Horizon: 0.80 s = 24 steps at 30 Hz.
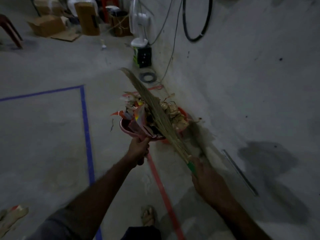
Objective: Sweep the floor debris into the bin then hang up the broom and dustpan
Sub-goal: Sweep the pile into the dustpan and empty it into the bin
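We note left hand (138, 149) gripping pink dustpan (136, 125), tipped over orange bin (181, 116) directly ahead; right hand (202, 172) holding grass broom (154, 108), bristles angled forward-left across debris (173, 111).

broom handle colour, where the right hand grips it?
Green: a short green band shows on the broom handle just above the right hand, in the head view.

text: none legible | labels: none | cardboard boxes (46, 25): no readable print | frame dim, blurred
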Tool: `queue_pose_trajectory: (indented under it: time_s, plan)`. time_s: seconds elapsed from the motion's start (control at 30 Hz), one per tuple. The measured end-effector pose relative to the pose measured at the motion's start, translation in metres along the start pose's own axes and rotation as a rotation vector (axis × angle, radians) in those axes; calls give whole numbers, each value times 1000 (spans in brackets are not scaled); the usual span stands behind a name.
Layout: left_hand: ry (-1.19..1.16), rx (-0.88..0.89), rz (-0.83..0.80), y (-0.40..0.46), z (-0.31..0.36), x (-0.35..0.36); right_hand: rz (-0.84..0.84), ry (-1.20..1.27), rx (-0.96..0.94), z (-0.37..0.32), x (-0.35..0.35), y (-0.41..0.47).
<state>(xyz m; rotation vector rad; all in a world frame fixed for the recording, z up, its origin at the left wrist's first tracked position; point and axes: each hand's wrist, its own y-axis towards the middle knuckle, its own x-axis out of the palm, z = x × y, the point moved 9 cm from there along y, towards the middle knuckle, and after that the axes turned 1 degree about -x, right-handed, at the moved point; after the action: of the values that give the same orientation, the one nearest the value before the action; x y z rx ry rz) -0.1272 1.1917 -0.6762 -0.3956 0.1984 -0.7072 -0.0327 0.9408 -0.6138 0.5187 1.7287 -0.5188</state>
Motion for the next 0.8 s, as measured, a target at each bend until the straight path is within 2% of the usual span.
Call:
queue_pose_trajectory:
  time_s: [0.2, 0.3, 0.47, 0.8]
  plan:
    - [37, -39, -65, 78, 12, 61, -72, 91, 123, 69, 5, 63]
    - [21, -77, -88, 115, 14, 84, -69, 12, 32, 85, 11, 91]
    - [24, -148, -89, 181, -3, 111, -190, -11, 79, 124, 27, 154]
    - [35, -323, 83, 324, -46, 160, -247, 80, -3, 210, 95, 305]
